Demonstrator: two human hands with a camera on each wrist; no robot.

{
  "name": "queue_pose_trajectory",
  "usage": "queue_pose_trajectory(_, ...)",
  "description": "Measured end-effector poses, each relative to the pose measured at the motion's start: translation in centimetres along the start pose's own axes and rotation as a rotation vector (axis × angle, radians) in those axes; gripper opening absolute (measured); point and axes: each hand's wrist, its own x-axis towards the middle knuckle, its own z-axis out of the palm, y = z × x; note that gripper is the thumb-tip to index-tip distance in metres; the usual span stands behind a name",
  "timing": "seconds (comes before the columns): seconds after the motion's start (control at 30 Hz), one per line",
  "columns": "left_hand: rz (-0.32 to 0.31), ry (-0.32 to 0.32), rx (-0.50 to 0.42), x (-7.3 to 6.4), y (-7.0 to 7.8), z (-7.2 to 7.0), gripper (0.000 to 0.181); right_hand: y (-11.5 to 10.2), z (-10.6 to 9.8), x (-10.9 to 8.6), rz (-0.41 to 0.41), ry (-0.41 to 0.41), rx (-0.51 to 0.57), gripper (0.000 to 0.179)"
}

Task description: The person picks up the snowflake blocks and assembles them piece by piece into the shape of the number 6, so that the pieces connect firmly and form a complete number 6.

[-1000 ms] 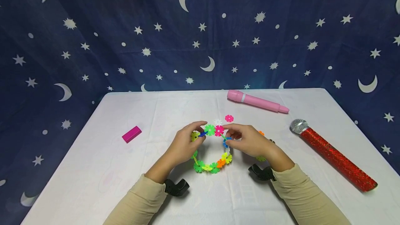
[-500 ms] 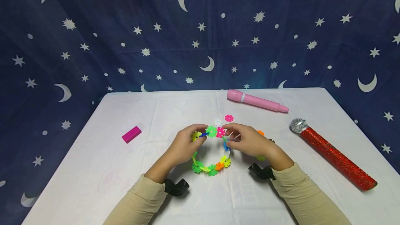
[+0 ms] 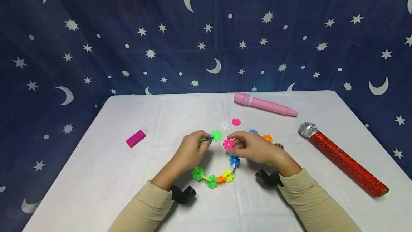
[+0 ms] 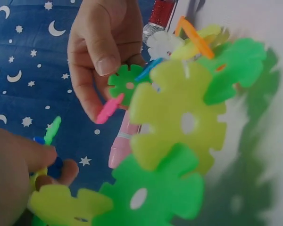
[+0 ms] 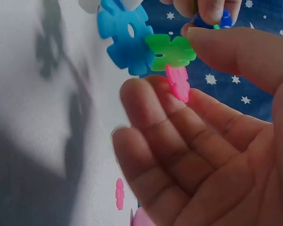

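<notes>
A chain of colourful plastic snowflake discs (image 3: 212, 182) hangs in a loop between both hands, its two ends apart at the top. The left hand (image 3: 190, 151) pinches one end at a dark blue disc (image 3: 209, 139), beyond which a bright green disc (image 3: 216, 136) sticks out to the right. At the other end, the right hand (image 3: 255, 148) pinches a green disc (image 5: 172, 52) between thumb and fingers. A pink disc (image 3: 228, 144) is slotted onto that green one and faces the gap. Below it follows a light blue disc (image 5: 127, 40).
Loose white (image 3: 224, 126) and pink discs (image 3: 236, 121) lie behind the hands. Orange (image 3: 267, 138) and brown discs (image 3: 279, 146) lie by the right wrist. A pink toy microphone (image 3: 265, 105), a red glittery microphone (image 3: 347, 164) and a magenta block (image 3: 135, 138) rest on the white table (image 3: 80, 189).
The bright green and pink end discs, side by side before, now stand apart. The right hand has shifted slightly down and right, and the lower part of the loop hangs nearer the person.
</notes>
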Motion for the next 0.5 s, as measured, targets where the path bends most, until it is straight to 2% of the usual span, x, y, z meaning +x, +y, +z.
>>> queue_pose_trajectory(0.1,-0.008,0.020,0.040,0.03,0.02,0.09,0.012,-0.05,0.06,-0.02,-0.014,0.001,0.011,0.046)
queue_pose_trajectory(0.27,-0.017,0.018,0.078,0.00,-0.16,0.38,0.011,-0.23,0.23,-0.04,-0.035,0.003,0.051,0.046)
queue_pose_trajectory(0.5,0.025,0.033,0.147,-0.13,-0.41,0.95,0.005,-0.47,0.47,-0.02,-0.056,0.008,0.070,0.045)
